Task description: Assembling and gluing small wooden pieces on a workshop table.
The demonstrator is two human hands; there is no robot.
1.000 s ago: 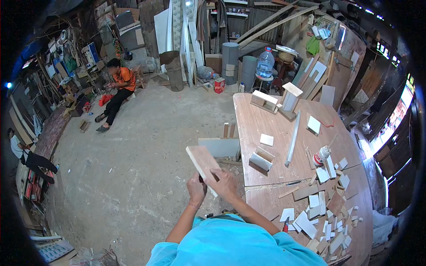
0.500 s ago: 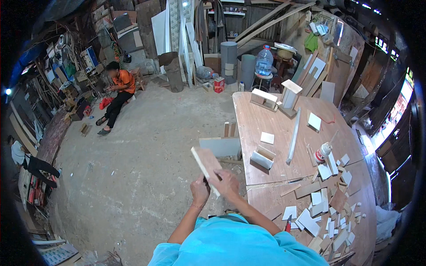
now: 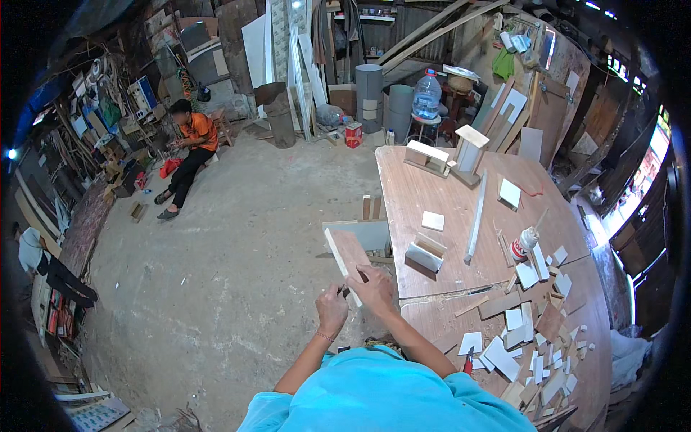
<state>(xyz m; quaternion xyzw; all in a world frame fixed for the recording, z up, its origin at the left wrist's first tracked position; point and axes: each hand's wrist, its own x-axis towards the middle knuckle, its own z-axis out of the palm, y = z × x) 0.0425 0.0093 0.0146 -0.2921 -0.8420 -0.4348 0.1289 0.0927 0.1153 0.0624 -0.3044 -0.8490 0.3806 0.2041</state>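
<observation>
A wooden board piece with a pale edge is held tilted in front of me, left of the table. My right hand grips its lower end, fingers wrapped over the brown face. Close beside the pale edge, my left hand is closed. Something small and dark shows at its fingertips, too small to name. On the table to my right stand small box-like wooden assemblies, one of them a white-sided box nearest the board.
A glue bottle, a long pale strip, a red-handled tool and many offcuts lie on the table. A grey panel stands by its left edge. One person sits at far left; another is at the left rim.
Both hands and the board have shifted a little right. The board stands somewhat steeper, and my left fingers have moved along its pale edge.
</observation>
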